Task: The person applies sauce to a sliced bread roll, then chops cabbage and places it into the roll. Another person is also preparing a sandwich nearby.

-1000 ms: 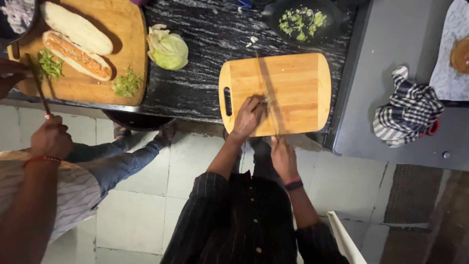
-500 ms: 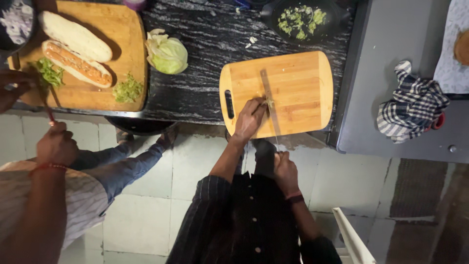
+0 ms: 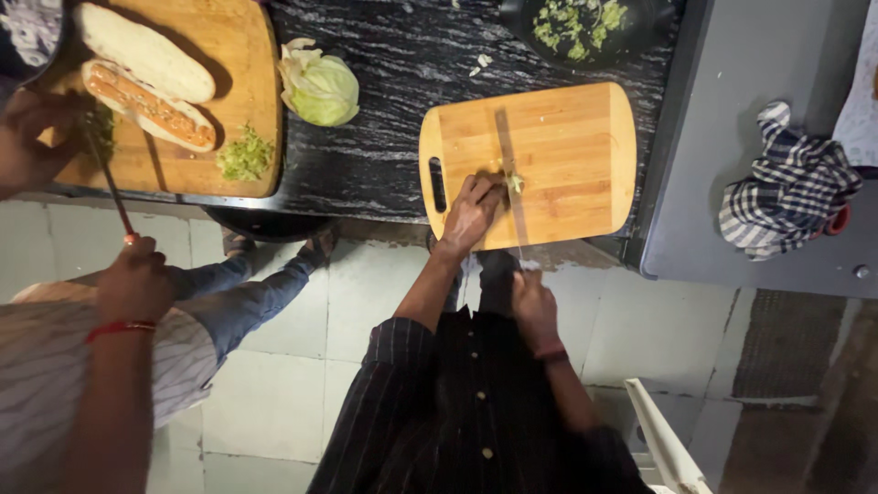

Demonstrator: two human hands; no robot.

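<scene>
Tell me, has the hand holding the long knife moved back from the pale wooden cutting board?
Yes. The right hand has drawn back off the pale wooden cutting board toward the body; it now sits below the board's near edge, gripping the long knife.

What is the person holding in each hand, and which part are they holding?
The right hand grips a long knife by its handle, off the cutting board. The left hand pins a small green vegetable piece with its fingertips.
</scene>
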